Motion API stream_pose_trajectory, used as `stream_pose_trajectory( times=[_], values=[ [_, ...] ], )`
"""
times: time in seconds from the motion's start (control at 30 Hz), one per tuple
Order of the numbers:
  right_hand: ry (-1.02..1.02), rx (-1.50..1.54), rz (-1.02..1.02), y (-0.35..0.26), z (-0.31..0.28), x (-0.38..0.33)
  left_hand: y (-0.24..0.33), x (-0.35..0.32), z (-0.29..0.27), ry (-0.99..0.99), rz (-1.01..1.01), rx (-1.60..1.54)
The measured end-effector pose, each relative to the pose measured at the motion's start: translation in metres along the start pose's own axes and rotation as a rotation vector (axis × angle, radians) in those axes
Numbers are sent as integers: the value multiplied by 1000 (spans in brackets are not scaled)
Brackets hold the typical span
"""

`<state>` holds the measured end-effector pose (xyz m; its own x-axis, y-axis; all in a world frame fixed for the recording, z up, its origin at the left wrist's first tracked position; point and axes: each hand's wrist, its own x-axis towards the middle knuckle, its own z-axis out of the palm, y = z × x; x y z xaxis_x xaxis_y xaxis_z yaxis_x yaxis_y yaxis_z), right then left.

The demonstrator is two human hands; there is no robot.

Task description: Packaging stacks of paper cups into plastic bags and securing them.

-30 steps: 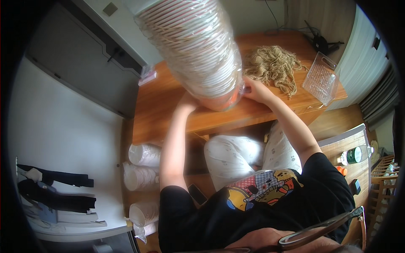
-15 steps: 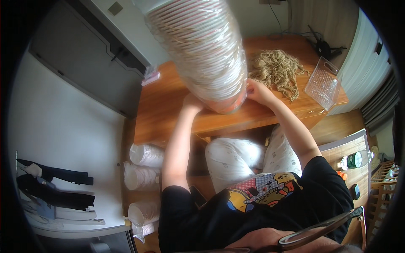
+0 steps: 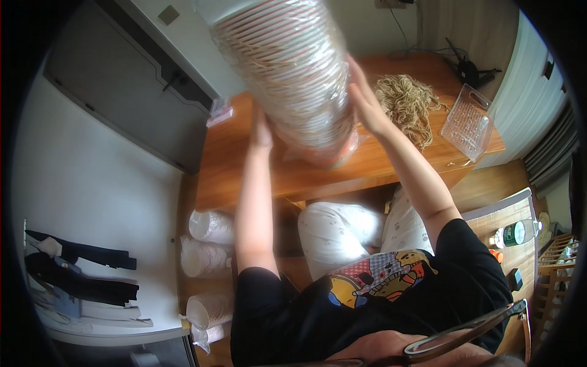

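Observation:
A tall stack of paper cups (image 3: 293,73) in a clear plastic sleeve leans up from the table toward the upper left. Its lower end, which shows some red, is over the near part of the wooden table (image 3: 235,159). My left hand (image 3: 262,127) holds the stack's left side, its fingers mostly hidden behind the sleeve. Along the right side lies my right hand (image 3: 367,103), fingers stretched upward and pressed to the plastic. Together the two hands have the stack between them.
Right of the stack lies a heap of beige string (image 3: 406,107), with a clear plastic basket (image 3: 468,122) beyond it. A pink-and-white packet (image 3: 220,113) sits at the left corner. More wrapped stacks (image 3: 208,257) stand low on the left. A bottle (image 3: 516,233) is at the right.
Both hands have moved up from the stack's lower end to its sides. The stack has shifted slightly, and more of the right hand's fingers show.

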<state>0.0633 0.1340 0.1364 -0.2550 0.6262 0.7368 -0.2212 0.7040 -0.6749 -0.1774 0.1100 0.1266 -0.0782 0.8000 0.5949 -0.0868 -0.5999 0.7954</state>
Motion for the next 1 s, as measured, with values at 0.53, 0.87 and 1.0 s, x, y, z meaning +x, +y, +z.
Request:
stream_pose_trajectory(
  times=[0.53,0.87,1.0],
  values=[
    [204,-91,-222,-15,35,57,26,39,21,239,-23,-141],
    [78,381,-30,-17,-3,91,60,68,10,88,172,-254],
    [17,194,-58,-39,4,126,92,94,19,26,191,-215]
  ],
)
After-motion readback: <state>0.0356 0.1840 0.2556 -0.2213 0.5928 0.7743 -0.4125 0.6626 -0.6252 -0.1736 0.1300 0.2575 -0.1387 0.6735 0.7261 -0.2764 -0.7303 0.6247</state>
